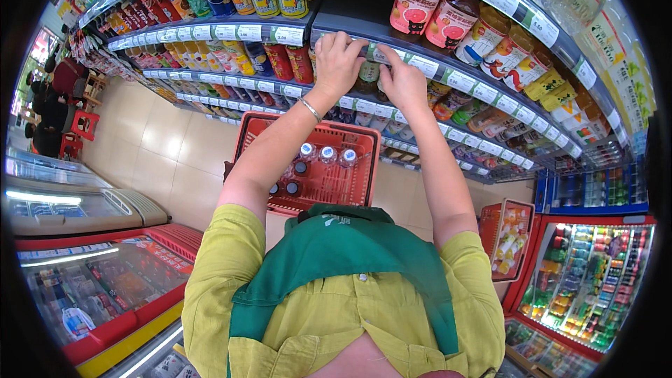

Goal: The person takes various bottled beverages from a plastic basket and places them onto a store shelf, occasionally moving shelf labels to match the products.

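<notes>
Both hands are at the front edge of a store shelf, around a price tag (pixel 379 55) in the shelf's label strip. My left hand (pixel 338 65), with a bangle at its wrist, lies over the strip at the tag's left, fingers bent. On the tag's right side, the index finger and thumb of my right hand (pixel 401 79) touch the strip. Whether either hand grips the tag is unclear. Just below hangs the view of a dark bottle (pixel 369 72) on the lower shelf. Large pink-labelled drink bottles (pixel 415 5) stand on the shelf above the strip, to the right.
A red shopping basket (pixel 375 168) with several bottles stands below my arms. Another red basket (pixel 485 236) with bottles is at the right. Chest freezers (pixel 131 320) line the left, a glass-door drinks cooler (pixel 520 273) the right. People (pixel 50 110) sit near red stools (pixel 85 124) far left.
</notes>
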A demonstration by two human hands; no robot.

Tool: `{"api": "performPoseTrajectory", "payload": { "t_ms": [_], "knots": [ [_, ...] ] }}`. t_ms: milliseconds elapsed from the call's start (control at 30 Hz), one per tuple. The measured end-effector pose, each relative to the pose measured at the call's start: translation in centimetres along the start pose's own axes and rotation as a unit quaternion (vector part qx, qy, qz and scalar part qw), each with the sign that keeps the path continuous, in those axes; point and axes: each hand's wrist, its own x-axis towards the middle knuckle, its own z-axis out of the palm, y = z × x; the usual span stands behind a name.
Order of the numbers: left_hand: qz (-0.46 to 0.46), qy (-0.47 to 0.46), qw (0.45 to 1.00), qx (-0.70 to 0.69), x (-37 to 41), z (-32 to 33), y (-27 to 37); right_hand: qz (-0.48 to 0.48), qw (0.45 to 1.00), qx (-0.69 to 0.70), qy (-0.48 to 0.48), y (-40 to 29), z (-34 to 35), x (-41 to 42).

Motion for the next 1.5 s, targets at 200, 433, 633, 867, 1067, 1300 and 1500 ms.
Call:
{"api": "performPoseTrajectory", "payload": {
  "t_ms": [200,433,633,867,1067,1300,1500],
  "knots": [
    [-0.001,-0.009,1.000,-0.015,0.4,-0.3,0.5,0.014,0.997,0.076,0.021,1.1,0.3,-0.6],
    [0.017,-0.026,0.999,-0.015,0.7,-0.2,0.2,0.039,0.989,0.132,0.062,0.4,1.0,-2.1],
    [0.030,-0.025,0.999,-0.030,1.1,-0.3,0.2,0.022,0.985,0.147,0.093,0.5,2.1,-2.9],
    [0.033,-0.029,0.998,-0.044,1.2,-0.3,0.2,0.016,0.980,0.160,0.113,0.5,2.5,-3.6],
    [0.034,-0.033,0.998,-0.045,1.2,-0.3,0.1,0.021,0.979,0.167,0.117,0.6,2.9,-4.4],
    [0.052,-0.039,0.997,-0.041,1.1,0.2,-0.4,0.023,0.979,0.163,0.119,0.4,3.2,-4.8],
    [0.037,-0.033,0.997,-0.051,1.1,0.2,0.0,0.025,0.977,0.172,0.121,0.4,3.4,-5.4]
  ]
}}
